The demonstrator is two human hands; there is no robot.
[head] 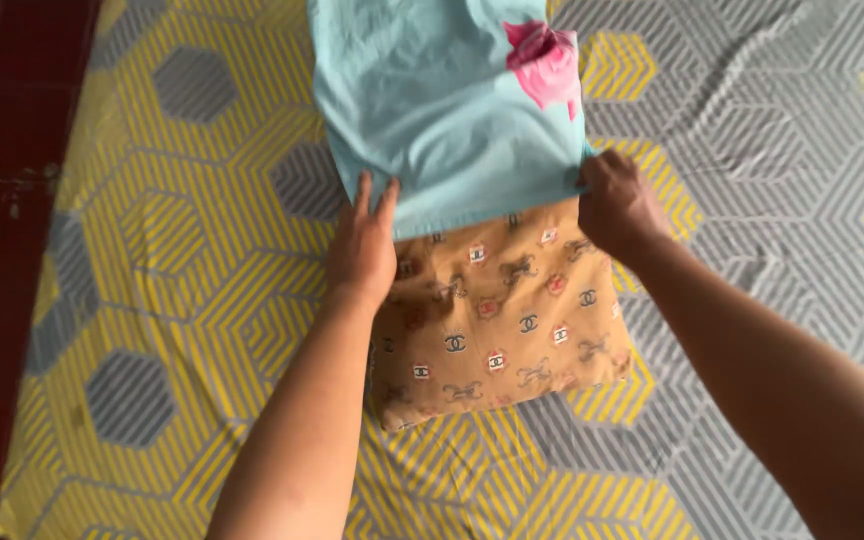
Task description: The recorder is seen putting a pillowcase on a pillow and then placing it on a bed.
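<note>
**Pillow half inside its cover, both hands at the open hem**

A tan printed pillow (497, 330) lies on a bed sheet (182, 300) with yellow and grey hexagons. Its far half is inside a light blue cover (432, 110) bearing a pink motif (544, 62); the near half is bare. The left hand (364, 245) lies flat at the cover's left hem corner, fingers stretched out, and whether the thumb pinches cloth cannot be told. The right hand (617, 205) is curled and grips the right hem corner. A dark red surface (2, 150) borders the sheet on the left.

Risks, as judged from this view:
- Uneven grip: the right hand holds the hem, the left only presses, so the cover may ride down skewed and bunch on one side
- The thin hem may slip from the fingers where the pillow is thickest
- The pillow's far corners, hidden inside, may sit folded, leaving empty cover corners
- The loose, wrinkled sheet may drag along with the pillow
</note>
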